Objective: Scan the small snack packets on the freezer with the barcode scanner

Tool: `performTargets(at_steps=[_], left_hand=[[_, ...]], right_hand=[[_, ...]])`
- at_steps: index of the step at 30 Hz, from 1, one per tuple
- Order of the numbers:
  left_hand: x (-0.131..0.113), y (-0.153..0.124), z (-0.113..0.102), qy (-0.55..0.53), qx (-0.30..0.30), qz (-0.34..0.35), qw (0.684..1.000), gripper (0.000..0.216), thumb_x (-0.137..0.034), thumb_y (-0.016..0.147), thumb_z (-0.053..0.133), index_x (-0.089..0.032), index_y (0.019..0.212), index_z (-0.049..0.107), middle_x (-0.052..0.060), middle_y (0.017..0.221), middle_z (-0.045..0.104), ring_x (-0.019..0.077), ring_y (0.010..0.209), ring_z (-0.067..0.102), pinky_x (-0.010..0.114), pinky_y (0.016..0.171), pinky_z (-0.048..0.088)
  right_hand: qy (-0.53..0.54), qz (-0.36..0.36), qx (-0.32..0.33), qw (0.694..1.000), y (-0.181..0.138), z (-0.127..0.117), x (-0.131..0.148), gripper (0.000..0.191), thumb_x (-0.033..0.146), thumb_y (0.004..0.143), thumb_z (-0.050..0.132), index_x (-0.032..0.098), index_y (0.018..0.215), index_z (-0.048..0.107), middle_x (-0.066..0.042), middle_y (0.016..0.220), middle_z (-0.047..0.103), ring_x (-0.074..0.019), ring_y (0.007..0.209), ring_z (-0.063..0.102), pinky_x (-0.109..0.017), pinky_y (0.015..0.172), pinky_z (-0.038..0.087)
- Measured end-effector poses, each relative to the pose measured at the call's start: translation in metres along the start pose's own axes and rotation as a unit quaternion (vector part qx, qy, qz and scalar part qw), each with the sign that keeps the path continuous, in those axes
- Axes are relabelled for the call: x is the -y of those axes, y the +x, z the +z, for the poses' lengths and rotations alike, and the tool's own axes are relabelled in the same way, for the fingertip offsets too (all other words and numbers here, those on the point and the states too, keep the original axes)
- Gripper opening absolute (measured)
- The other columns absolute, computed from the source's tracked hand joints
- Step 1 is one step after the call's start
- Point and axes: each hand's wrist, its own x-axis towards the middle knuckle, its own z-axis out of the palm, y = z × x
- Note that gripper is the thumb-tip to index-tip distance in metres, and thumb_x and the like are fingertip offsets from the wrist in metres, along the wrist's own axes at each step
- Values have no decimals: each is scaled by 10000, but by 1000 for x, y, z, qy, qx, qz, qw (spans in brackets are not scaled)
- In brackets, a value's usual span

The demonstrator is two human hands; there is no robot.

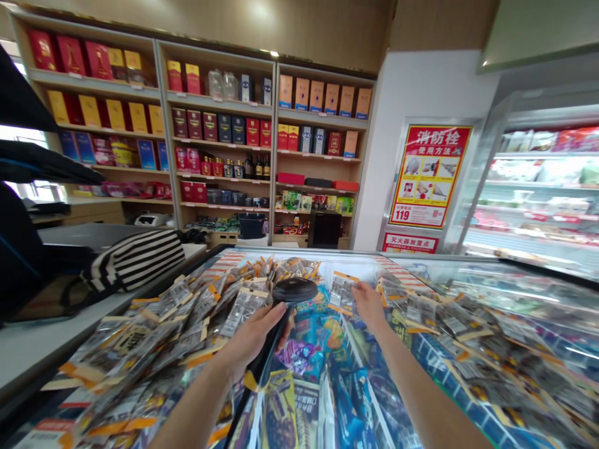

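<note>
In the middle of the head view, my left hand (256, 333) is wrapped round the handle of a black barcode scanner (296, 288). Its head faces away from me and its cable trails down toward the bottom edge. To the right, my right hand (367, 304) pinches the edge of a small clear packet with orange borders (343, 292), held upright just beyond the scanner. Both hands are above the glass top of a chest freezer. A heap of similar packets (154, 340) lies to the left, and another pile (500, 355) spreads on the right.
Under the glass are colourful frozen packages (304, 355) in wire baskets. A striped bag (135, 259) rests on the counter (28, 346) at left. Shelves of boxed goods (224, 128) line the back wall. An upright refrigerated cabinet (538, 187) stands at right, beside a red fire-hydrant poster (430, 176).
</note>
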Motion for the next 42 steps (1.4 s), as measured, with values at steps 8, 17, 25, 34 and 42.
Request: performTargets(at_steps=[8, 17, 25, 34, 42], left_hand=[[-5, -8, 6, 5, 14, -17, 1000, 297, -439, 682, 452, -152, 615, 487, -30, 507, 495, 60, 426, 417, 181, 426, 296], [-1, 3, -15, 18, -94, -4, 995, 373, -517, 598, 492, -143, 589, 492, -11, 477, 497, 81, 407, 425, 201, 407, 316], [-9, -1, -30, 18, -107, 9, 994, 368, -507, 610, 482, -139, 610, 504, -16, 495, 498, 82, 412, 423, 204, 416, 324], [-12, -4, -36, 50, -101, 15, 993, 380, -513, 617, 469, -138, 562, 500, -20, 426, 471, 97, 422, 438, 211, 423, 324], [-15, -4, -34, -23, -142, 12, 990, 411, -514, 591, 507, -145, 773, 509, -39, 482, 489, 80, 392, 442, 192, 388, 317]], right_hand=[[17, -1, 13, 1000, -1, -2, -3, 227, 342, 644, 415, 187, 736, 552, -18, 649, 614, -180, 637, 547, -278, 601, 381], [-95, 25, -47, 994, 14, -28, -17, 304, 324, 655, 404, 138, 818, 580, -84, 706, 625, -210, 673, 561, -310, 626, 398], [-325, 123, -144, 927, 23, -88, -41, 439, 268, 695, 349, 72, 1063, 486, -181, 819, 597, -273, 773, 543, -375, 639, 386], [-241, 3, -30, 970, 5, -29, 15, 356, 302, 735, 346, 109, 934, 568, -109, 875, 612, -184, 839, 541, -271, 748, 375], [-167, -55, 175, 969, -27, 103, 76, 348, 388, 738, 355, 152, 745, 611, -66, 725, 636, -159, 717, 567, -219, 605, 379]])
